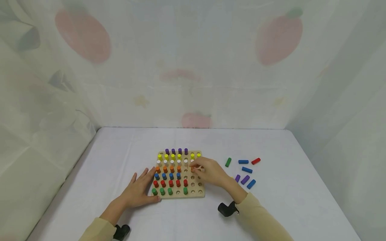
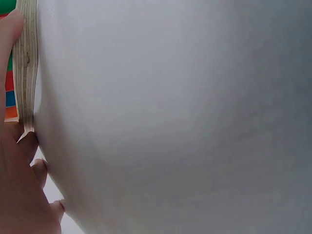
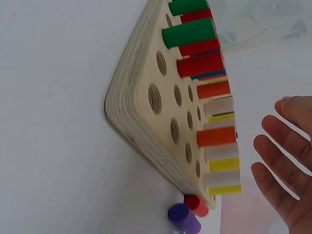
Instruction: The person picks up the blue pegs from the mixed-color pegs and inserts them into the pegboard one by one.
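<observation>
A wooden pegboard point(image 1: 189, 194) lies on the table with rows of coloured pegs upright in its holes. My left hand point(image 1: 137, 191) rests spread at its near left corner, thumb by the front edge and fingers along the left side. In the left wrist view the thumb touches the board's edge point(image 2: 27, 63). Over the board's right part is my right hand point(image 1: 209, 171), beside an orange peg point(image 3: 217, 137) that stands in a hole. The right wrist view shows its fingers point(image 3: 280, 151) slightly bent and apart from the pegs, with nothing seen between them.
Loose pegs lie right of the board: a green peg point(image 1: 228, 162), a red peg point(image 1: 256, 161), several blue ones and purple ones. A yellow peg is partly hidden by the right wrist. A patterned curtain point(image 1: 193, 67) hangs behind the white table point(image 1: 135, 140).
</observation>
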Available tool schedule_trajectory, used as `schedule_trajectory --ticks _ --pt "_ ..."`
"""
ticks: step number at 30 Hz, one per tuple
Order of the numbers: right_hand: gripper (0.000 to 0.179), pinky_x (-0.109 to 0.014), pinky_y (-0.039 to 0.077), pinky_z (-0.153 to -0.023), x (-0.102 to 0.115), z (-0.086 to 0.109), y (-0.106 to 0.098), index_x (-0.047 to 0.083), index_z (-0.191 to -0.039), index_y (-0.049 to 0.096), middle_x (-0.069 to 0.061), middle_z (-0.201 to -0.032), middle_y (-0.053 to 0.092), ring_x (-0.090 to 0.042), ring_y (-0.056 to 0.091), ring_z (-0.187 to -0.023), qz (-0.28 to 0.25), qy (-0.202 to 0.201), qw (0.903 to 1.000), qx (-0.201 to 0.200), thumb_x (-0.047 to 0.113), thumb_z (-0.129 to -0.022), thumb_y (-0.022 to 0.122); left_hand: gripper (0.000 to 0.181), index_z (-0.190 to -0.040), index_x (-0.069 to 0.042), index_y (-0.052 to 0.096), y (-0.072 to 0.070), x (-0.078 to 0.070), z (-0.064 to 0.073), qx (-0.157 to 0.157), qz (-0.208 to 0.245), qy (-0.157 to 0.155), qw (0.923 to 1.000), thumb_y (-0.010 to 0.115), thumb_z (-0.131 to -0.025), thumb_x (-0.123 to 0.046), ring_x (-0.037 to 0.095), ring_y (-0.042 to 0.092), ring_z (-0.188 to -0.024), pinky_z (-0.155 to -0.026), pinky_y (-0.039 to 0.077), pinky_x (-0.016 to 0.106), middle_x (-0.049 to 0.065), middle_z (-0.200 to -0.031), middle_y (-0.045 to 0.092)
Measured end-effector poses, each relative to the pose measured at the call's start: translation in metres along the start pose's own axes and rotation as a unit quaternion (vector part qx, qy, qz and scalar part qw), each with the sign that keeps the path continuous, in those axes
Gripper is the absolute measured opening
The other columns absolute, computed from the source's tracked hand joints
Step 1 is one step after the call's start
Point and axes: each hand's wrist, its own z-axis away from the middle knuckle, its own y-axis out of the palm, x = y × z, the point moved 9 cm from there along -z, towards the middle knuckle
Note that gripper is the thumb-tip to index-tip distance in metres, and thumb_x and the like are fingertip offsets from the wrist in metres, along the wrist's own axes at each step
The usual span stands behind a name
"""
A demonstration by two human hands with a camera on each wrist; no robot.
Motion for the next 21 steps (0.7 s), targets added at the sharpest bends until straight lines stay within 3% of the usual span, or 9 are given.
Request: schedule_trajectory --ticks 14,21 --pt "0.022 -0.030 0.055 -0.075 -0.039 0.029 -0.036 0.013 -0.106 0.065 0.005 -0.100 0.065 -0.007 0.060 -0.090 0.014 0.031 0.9972 -0.067 0.012 -0.085 0.066 0.115 -0.148 -0.014 0.019 0.000 0.001 0.000 -0.002 -0.003 0.001 1.0000 0.063 -0.061 -0.074 0.033 0.019 -0.139 -0.108 0.005 0.063 0.007 -0.150 0.029" --pt "0.024 -0.033 0.055 -0.075 -0.060 0.042 -0.052 0.012 -0.107 0.064 0.001 -0.101 0.066 -0.010 0.062 -0.090 0.017 0.031 0.9956 -0.087 0.009 -0.084 0.066 0.115 -0.148 -0.014 0.019 0.000 0.001 0.000 -0.005 -0.001 0.004 1.0000 0.063 -0.061 -0.075 0.033 0.019 -0.139 -0.108 0.005 0.063 0.007 -0.150 0.029"
